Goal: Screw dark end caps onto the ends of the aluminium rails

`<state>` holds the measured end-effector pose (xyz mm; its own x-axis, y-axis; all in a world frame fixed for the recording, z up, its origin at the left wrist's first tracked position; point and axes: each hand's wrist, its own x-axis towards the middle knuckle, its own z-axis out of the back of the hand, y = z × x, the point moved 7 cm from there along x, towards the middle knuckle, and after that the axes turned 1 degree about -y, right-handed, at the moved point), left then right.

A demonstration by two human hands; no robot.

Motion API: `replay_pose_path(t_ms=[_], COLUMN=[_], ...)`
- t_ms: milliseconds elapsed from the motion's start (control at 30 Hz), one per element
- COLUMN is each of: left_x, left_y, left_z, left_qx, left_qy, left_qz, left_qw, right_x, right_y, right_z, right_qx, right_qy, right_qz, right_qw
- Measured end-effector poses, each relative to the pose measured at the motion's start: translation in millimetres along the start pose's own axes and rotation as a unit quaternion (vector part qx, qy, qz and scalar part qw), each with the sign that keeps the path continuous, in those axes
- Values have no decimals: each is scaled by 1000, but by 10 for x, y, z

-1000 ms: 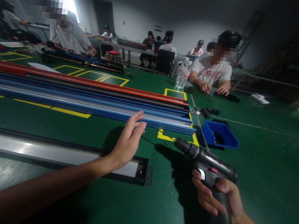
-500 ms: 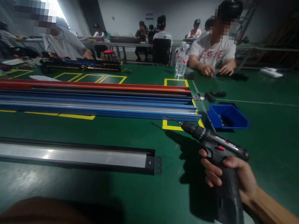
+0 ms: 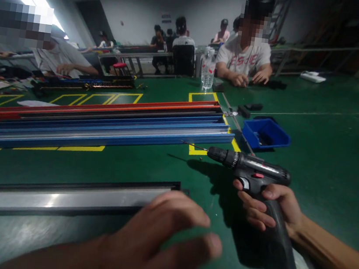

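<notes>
My right hand [image 3: 265, 207] is wrapped round the grip of a black cordless drill [image 3: 248, 164], its long thin bit pointing left above the table. In the foreground my left hand [image 3: 166, 234] reaches out with fingers apart and nothing between them. It hides the right end of a long black-edged metal profile [image 3: 58, 198] that lies on the green table. Whether the hand touches the profile I cannot tell. Beyond the drill bit lie long blue profiles [image 3: 153, 133] and an orange-red one [image 3: 156, 108], side by side.
A blue bin [image 3: 265, 132] with dark small parts stands behind the drill. Water bottles [image 3: 208, 70] stand farther back, near a seated person [image 3: 246, 55]. Another person [image 3: 64, 55] works at the far left beside a dark assembly with wires [image 3: 87, 83]. Yellow tape marks the green table.
My left hand has risen from the bottom edge over the profile's right end, with its fingers spreading. The view has shifted slightly; the drill stays in my right hand.
</notes>
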<state>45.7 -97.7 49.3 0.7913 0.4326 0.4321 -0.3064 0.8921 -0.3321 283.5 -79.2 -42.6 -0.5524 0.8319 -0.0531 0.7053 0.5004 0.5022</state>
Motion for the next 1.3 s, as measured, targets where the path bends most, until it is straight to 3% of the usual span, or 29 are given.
replay_pose_path(t_ms=[33, 100, 200, 300, 367, 533, 633, 1100, 1300], left_x=[107, 251, 288, 259, 253, 234, 223, 379, 382], left_y=[61, 298, 526, 595, 596, 534, 524, 730, 769], left_z=[-18, -96, -360, -566, -632, -627, -605, -551, -548], left_qx=[52, 163, 214, 233, 254, 281, 268, 254, 230], left_qy=[9, 34, 140, 195, 188, 74, 39, 61, 69], left_qz=[-49, -36, -19, -6, 0, -26, -46, -37, -40], left_qw=[997, 985, 967, 953, 949, 956, 961, 965, 970], right_x=[6, 20, 36, 41, 41, 60, 78, 79, 64], right_y=[3, 10, 10, 1, 6, -2, -28, -105, -100], right_z=[20, 50, 68, 79, 82, 66, 90, 225, 219], right_qx=[4, 12, 19, 15, 10, 31, 50, 92, 96], right_qy=[2, 3, -5, -35, -52, -30, -16, -11, -37], right_qz=[2, 6, 3, -2, 3, 9, 4, -41, -34], right_qw=[1000, 1000, 1000, 999, 999, 999, 999, 995, 994])
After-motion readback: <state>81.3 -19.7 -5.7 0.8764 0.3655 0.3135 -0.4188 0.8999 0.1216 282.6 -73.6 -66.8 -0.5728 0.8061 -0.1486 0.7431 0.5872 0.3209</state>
